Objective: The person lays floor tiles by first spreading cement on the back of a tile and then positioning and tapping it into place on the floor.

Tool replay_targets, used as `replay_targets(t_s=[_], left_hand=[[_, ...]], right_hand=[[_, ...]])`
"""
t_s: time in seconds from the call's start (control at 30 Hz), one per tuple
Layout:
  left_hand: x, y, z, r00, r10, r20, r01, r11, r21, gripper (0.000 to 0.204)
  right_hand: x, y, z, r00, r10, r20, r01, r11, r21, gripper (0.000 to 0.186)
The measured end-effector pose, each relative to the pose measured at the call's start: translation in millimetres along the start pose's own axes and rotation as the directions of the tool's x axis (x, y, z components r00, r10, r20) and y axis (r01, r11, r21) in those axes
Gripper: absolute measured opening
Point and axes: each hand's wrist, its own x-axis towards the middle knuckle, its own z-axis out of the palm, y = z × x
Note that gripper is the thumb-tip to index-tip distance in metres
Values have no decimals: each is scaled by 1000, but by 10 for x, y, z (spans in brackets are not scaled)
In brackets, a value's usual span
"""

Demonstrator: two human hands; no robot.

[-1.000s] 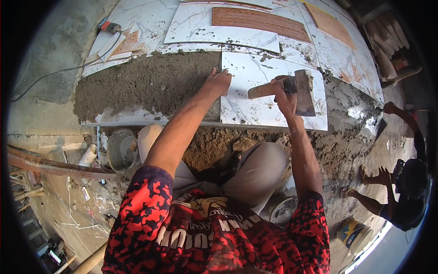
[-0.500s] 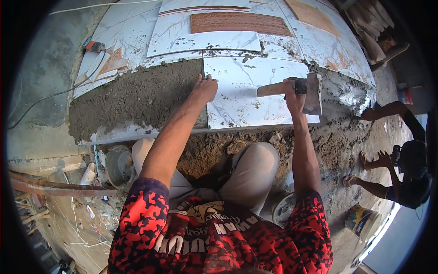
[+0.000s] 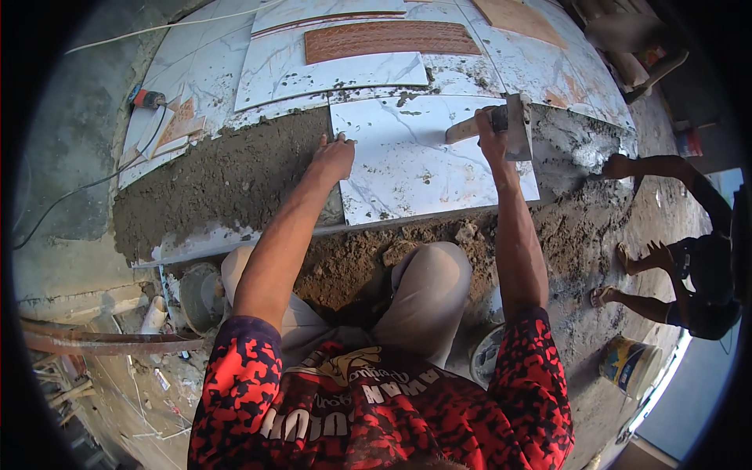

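Observation:
A white marble-patterned tile lies in front of me, spotted with bits of mortar. My left hand rests at its left edge, fingers spread and touching the border beside the grey mortar bed. Above the tile's right part, my right hand grips a short tool near its head. The tool has a wooden handle pointing left and a broad flat metal blade on the right. Whether the handle end touches the tile I cannot tell.
Loose tiles and a brown textured strip lie on the far tiled floor. A corded red power tool sits at far left. A co-worker's hand is at the wet mortar on the right. Buckets and rubble are nearer me.
The view has shifted slightly, so the scene sits further left. My right hand has raised and tilted the bladed tool; my left hand stays at the tile's edge. The co-worker's hand has moved over the mortar.

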Motion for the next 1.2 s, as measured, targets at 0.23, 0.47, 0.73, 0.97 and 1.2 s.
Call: replay_targets(t_s=[0.23,0.47,0.73,0.97,1.2], left_hand=[[95,306,-115,989,-41,143,31,997,75,72],[410,968,-158,997,71,-1,-71,997,-8,81],[439,957,-42,997,71,-4,-71,997,-21,82],[448,978,-65,996,86,-17,-87,996,-29,83],[453,933,-62,995,93,-27,-93,995,-26,80]], right_hand=[[47,172,-85,892,436,117,-451,868,207,24],[226,685,-372,913,408,-9,-395,890,229,25],[317,735,-563,857,501,-121,-453,844,288,13],[484,1025,-293,931,309,-194,-225,904,363,20],[511,719,142,983,172,-56,-156,964,217,20]])
